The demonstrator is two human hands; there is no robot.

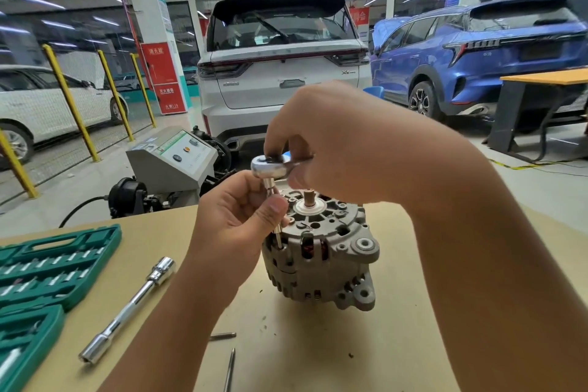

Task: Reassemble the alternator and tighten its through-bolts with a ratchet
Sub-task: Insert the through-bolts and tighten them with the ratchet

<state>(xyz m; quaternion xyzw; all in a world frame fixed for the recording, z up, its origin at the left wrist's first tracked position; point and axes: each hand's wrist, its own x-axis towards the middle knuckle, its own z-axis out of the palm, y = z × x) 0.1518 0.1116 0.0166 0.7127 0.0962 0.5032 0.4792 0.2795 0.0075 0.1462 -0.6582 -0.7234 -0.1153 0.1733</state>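
Note:
A grey alternator [321,258] stands upright on the tan table [318,344], shaft end up. A chrome ratchet [270,166] sits above its left rim, with a socket and a thin bit [277,232] reaching down into the housing's edge. My right hand [343,143] grips the ratchet's handle, with fingertips on the head's top. My left hand [235,216] pinches the socket shaft just below the head. Two loose through-bolts [222,336] [229,369] lie on the table in front of the alternator.
An open green socket case [41,267] lies at the table's left edge. A long chrome extension bar [130,307] lies beside it. Beyond the table stand a grey machine [173,159], yellow posts, a white car [280,64] and a blue car [477,54].

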